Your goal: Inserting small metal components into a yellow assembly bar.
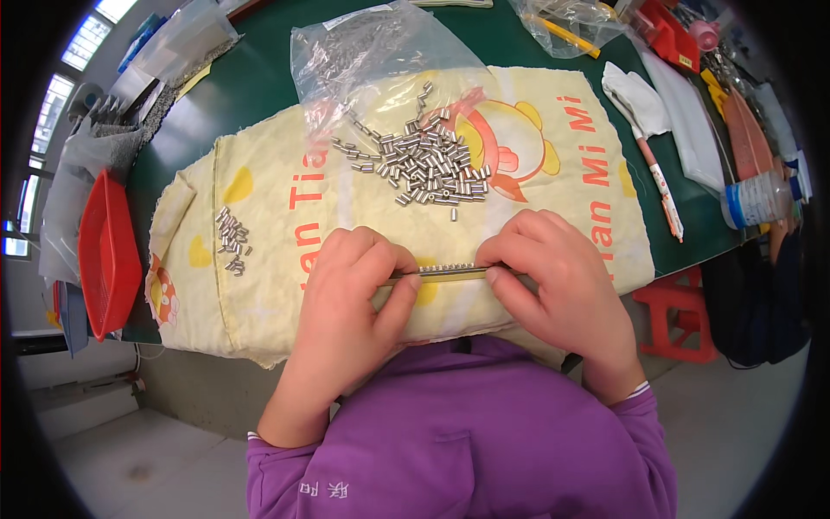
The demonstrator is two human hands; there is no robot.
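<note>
Between my hands, level above the near part of the cloth, is a narrow metal bar [454, 276] with a row of small shiny cylinders along its upper edge. My left hand [356, 278] pinches the bar's left end between thumb and fingers. At the other end, my right hand [553, 270] grips it the same way. Just beyond lies a loose heap of small metal cylinders [432, 164], with one lone cylinder [454, 214] nearer to me. A smaller group of metal cylinders [232, 238] rests on the cloth to the left. My fingers cover both ends of the bar.
A printed yellow cloth [277, 316] covers part of the green table [268, 91]. A clear plastic bag [380, 52] with more cylinders touches the heap. A red tray [108, 259] stands left; a pen [661, 190] and plastic bottle [756, 201] lie right. A red stool [679, 320] is below.
</note>
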